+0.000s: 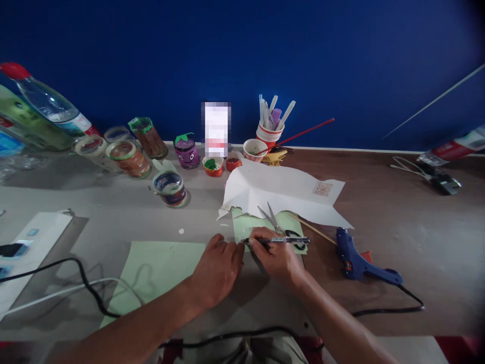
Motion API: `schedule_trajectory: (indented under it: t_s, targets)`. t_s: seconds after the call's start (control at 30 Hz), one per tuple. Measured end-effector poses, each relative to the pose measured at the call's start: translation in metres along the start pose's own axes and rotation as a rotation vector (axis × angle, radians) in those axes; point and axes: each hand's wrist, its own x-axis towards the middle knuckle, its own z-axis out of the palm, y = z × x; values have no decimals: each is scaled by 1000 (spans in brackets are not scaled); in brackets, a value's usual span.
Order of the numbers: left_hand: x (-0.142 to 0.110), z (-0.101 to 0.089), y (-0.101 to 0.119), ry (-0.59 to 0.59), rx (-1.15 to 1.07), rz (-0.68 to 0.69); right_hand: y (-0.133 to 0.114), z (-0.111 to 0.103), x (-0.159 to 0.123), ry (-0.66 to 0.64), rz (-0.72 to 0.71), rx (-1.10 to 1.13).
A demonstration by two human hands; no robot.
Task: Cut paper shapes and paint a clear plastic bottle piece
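My right hand (pixel 276 257) grips a pen (pixel 282 240) with a clear barrel and dark parts, its tip pointing left toward my other hand. My left hand (pixel 220 269) is closed, fingers curled and pressed together at the pen's tip. A small pale bit seems to show there, but what the left fingers hold is hidden. Under and behind the right hand lies a piece of light green paper (pixel 242 225). Open-bladed scissors (pixel 270 216) with black handles rest on it, behind the pen. A larger light green sheet (pixel 159 268) lies left of my left hand.
Behind my hands is a creased white paper (pixel 284 184). A blue glue gun (pixel 350 258) lies at right, its cord trailing forward. Paint cups (pixel 213 166), a purple decorated jar (pixel 186 152), a tub (pixel 169 188) and several glass jars line the back. Cables (pixel 76 263) cross the left.
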Motion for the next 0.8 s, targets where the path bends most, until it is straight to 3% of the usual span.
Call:
schedule_trajectory:
  t_s: [0.2, 0.5, 0.8]
  targets:
    - [-2, 3, 0, 33, 0, 2, 3, -3, 1, 107, 61, 79]
    - [-1, 3, 1, -40, -7, -19, 10, 2, -1, 110, 67, 63]
    - [-2, 4, 1, -12, 7, -12, 10, 1, -1, 117, 74, 52]
